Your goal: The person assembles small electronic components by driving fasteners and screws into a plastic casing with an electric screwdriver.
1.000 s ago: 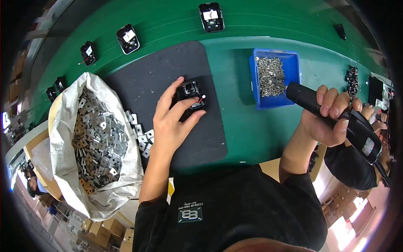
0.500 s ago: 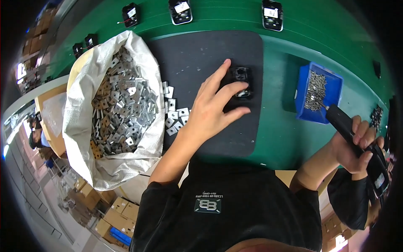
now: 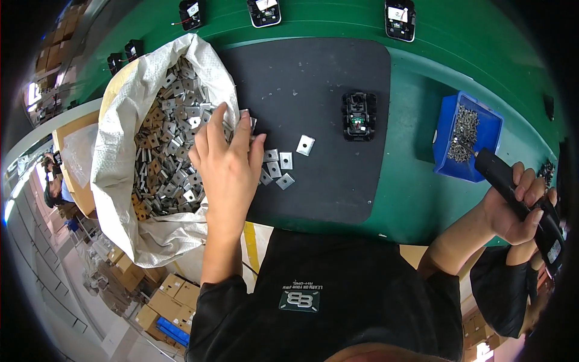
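My left hand [image 3: 228,160] hovers over the right rim of a white woven sack [image 3: 114,199], fingers apart. Its thumb and forefinger are close to some small square metal plates [image 3: 286,160] with holes, loose on the black mat [image 3: 313,78]. Inside the sack lie many such plates [image 3: 175,151]. Wrapped in my right hand [image 3: 515,211] is a black electric screwdriver [image 3: 499,175]; its tip is at the near right side of a blue bin [image 3: 443,136] of screws [image 3: 464,133]. Untouched at the mat's right side lies a black plastic housing [image 3: 359,117] with a small green board.
Along the far green surface stand several black housings, one at the far right [image 3: 400,18] and one at the middle [image 3: 264,12]. A pile of dark small parts [image 3: 546,172] lies beyond the screwdriver. Cardboard boxes [image 3: 172,301] sit on the floor at lower left.
My left hand has left the black housing and moved left to the sack's rim. One plate now lies farther right on the mat, apart from the others. My right hand still holds the screwdriver.
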Demonstrator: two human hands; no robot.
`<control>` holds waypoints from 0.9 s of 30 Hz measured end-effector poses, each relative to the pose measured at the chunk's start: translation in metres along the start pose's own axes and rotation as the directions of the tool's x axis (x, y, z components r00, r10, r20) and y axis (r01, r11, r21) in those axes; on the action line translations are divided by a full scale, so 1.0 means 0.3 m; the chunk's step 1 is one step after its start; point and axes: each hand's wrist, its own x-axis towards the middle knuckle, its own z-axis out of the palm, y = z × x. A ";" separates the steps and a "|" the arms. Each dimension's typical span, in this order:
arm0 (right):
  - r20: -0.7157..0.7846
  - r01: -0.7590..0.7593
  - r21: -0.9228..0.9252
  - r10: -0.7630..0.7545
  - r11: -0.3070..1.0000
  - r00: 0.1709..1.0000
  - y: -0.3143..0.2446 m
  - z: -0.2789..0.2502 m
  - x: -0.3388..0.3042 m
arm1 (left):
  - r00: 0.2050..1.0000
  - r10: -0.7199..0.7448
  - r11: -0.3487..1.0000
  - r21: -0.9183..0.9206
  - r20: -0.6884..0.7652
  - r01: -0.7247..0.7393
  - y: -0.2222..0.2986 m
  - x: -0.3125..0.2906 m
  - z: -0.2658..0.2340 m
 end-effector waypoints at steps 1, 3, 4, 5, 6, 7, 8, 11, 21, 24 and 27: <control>0.000 0.000 -0.002 0.000 1.000 1.000 -0.001 0.001 0.002 | 1.000 0.016 0.999 -0.044 0.006 -0.016 -0.008 -0.015 0.012; 0.000 0.007 0.012 -0.007 1.000 1.000 -0.002 0.002 0.004 | 0.996 0.087 0.992 -0.088 0.007 -0.086 0.001 -0.029 0.015; -0.001 0.007 0.010 -0.007 1.000 1.000 -0.002 0.003 0.004 | 0.988 0.157 0.979 -0.129 0.005 -0.155 0.012 -0.033 0.013; -0.008 0.008 0.005 -0.008 1.000 1.000 -0.001 0.006 0.004 | 0.982 0.186 0.968 -0.175 0.020 -0.180 0.029 -0.037 0.010; -0.016 0.009 0.001 -0.009 1.000 1.000 -0.002 0.009 0.004 | 0.982 0.187 0.967 -0.177 0.020 -0.181 0.025 -0.041 0.021; -0.017 0.011 -0.001 -0.011 1.000 1.000 -0.001 0.012 0.005 | 0.988 0.153 0.944 -0.300 0.035 -0.136 0.015 -0.044 0.041; 0.002 0.010 0.014 -0.010 1.000 1.000 -0.002 0.015 0.005 | 0.991 0.121 0.904 -0.418 0.055 -0.087 0.011 -0.041 0.054; 0.013 0.012 0.012 -0.012 1.000 1.000 -0.013 0.017 0.001 | 0.997 -0.010 0.925 -0.379 -0.079 -0.021 0.023 -0.003 0.047; 0.037 0.063 0.100 -0.067 0.993 0.997 -0.079 0.068 -0.007 | 0.999 -0.022 0.958 -0.286 -0.043 0.009 0.033 0.006 0.055; 0.002 0.071 0.054 -0.071 0.996 0.997 -0.067 0.072 -0.010 | 0.994 0.055 0.949 -0.306 -0.090 -0.081 0.038 0.020 0.045; -0.014 0.086 0.037 -0.086 0.996 0.996 -0.064 0.075 -0.020 | 0.998 0.011 0.919 -0.394 0.068 0.017 0.040 0.031 0.040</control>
